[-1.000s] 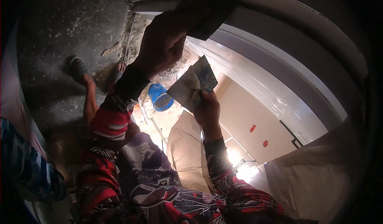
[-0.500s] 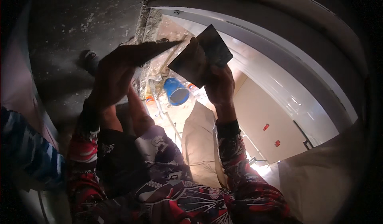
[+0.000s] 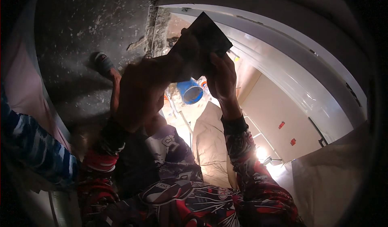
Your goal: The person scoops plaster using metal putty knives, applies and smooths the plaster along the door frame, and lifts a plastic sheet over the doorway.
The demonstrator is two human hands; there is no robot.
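Note:
My right hand (image 3: 223,81) is closed on the lower right side of a dark, square, flat plate (image 3: 208,35), holding it tilted in front of me. The plate is in shadow; in the earlier frame a pale lump lay on it. My left hand (image 3: 141,91) is raised beside the plate's lower left corner, its fingers closed. A dark flat-bladed tool, like a putty knife, is in this hand. Shadow and the hand itself hide most of the tool, so I cannot tell whether its blade touches the plate.
Below the plate stands a blue bucket (image 3: 190,94). Brown paper (image 3: 210,138) hangs or lies in front of me. A glossy white curved-looking frame (image 3: 291,79) and a beige panel (image 3: 275,117) are at right. At left are a sandalled foot (image 3: 104,63) on speckled dark floor and patterned blue cloth (image 3: 36,150).
My left hand has moved right and down, bringing its tool against or across the plate's outline. The plate has risen slightly to the left. The whole view has shifted a little.

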